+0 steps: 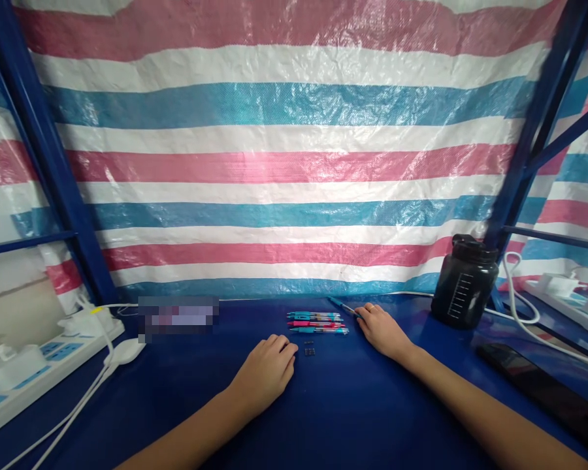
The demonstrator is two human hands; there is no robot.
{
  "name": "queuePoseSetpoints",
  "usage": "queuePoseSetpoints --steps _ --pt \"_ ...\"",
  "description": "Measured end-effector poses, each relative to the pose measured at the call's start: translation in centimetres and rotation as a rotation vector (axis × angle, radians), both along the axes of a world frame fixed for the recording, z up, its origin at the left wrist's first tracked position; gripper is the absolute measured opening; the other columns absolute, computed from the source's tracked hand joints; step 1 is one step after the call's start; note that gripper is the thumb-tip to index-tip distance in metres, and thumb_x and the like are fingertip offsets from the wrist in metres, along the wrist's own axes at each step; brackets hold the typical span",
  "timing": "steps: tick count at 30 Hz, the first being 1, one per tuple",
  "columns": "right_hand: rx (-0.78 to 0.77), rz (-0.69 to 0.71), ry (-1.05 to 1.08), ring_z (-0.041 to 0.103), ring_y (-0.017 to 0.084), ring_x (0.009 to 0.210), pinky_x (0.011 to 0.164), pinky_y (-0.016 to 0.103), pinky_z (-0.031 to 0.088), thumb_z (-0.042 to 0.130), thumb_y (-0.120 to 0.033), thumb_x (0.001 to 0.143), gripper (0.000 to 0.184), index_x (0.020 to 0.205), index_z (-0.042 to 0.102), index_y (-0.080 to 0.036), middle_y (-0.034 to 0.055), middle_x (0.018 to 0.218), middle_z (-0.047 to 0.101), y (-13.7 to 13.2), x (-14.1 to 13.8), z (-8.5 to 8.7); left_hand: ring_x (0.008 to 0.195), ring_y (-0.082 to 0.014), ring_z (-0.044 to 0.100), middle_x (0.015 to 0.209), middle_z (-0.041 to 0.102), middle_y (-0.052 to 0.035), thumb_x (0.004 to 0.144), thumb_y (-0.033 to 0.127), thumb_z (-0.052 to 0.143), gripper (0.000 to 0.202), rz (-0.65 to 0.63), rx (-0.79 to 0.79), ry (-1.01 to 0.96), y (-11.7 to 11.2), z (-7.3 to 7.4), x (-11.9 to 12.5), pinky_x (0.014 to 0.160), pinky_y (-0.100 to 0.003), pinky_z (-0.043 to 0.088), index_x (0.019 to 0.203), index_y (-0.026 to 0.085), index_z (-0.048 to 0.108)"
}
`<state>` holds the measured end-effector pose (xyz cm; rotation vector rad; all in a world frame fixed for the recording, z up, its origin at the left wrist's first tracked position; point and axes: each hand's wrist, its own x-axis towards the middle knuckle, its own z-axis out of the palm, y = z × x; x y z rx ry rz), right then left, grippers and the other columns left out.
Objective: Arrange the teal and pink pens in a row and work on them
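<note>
Count: five pens (pixel 318 324), two black parts (pixel 310 351), two hands (pixel 267 372), one bottle (pixel 464 282), two power strips (pixel 29 385), one phone (pixel 539 391).

Blue tabletop (pixel 353 418) with pens (pixel 317 322) (side by side), black bottle (pixel 464 282)

- A red, white and blue striped plastic tarpaulin (pixel 274 156) is hung across the far side, creased and glossy.
- Blue steel frame posts (pixel 44 143) are set at the far left and far right.
- A black graduated bottle (pixel 464 282) with a black lid is stood at the far right of the blue tabletop (pixel 372 418).
- A flat black slab (pixel 539 391) is laid along the near right edge.
- White power strips (pixel 39 372) with blue panels are placed at the left and right.
- White cables (pixel 68 418) are run along both sides.
- An object (pixel 178 318) at the far left of the tabletop is obscured by pixelation.
</note>
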<state>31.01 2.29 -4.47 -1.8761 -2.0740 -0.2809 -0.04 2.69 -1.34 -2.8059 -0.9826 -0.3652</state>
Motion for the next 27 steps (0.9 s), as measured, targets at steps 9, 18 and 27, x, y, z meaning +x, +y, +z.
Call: queuePoseSetpoints --steps 9,18,27 --pt "0.008 0.038 0.113 0.058 0.025 0.093 0.084 0.035 0.046 0.035 -0.026 0.099 0.037 0.126 0.058 -0.017 0.0122 0.101 0.061 0.8 0.9 -0.9 0.092 -0.0223 0.058 0.1 0.063 -0.0071 0.096 0.015 0.04 0.026 0.001 -0.004 0.066 -0.2 0.4 0.1 0.077 -0.034 0.047 0.108 0.018 0.063" --pt "0.015 0.088 0.228 0.059 0.02 0.098 0.089 0.031 0.045 0.037 -0.024 0.098 0.036 0.126 0.059 -0.022 0.0073 0.109 0.064 1.9 1.7 -1.3 0.091 -0.0225 0.057 0.099 0.062 -0.0073 0.096 0.015 0.039 0.026 -0.02 0.017 0.071 0.0 0.3 0.0 0.076 -0.034 0.047 0.107 0.017 0.062" --pt "0.032 -0.086 0.202 0.057 0.025 0.1 0.088 0.034 0.044 0.047 -0.018 0.089 0.029 0.115 0.06 -0.013 0.0133 0.106 0.062 1.5 1.1 -1.1 0.089 -0.0214 0.057 0.097 0.062 -0.0066 0.094 0.012 0.041 0.024 -0.022 0.04 0.074 -0.2 0.5 0.0 0.074 -0.032 0.047 0.104 0.018 0.062"
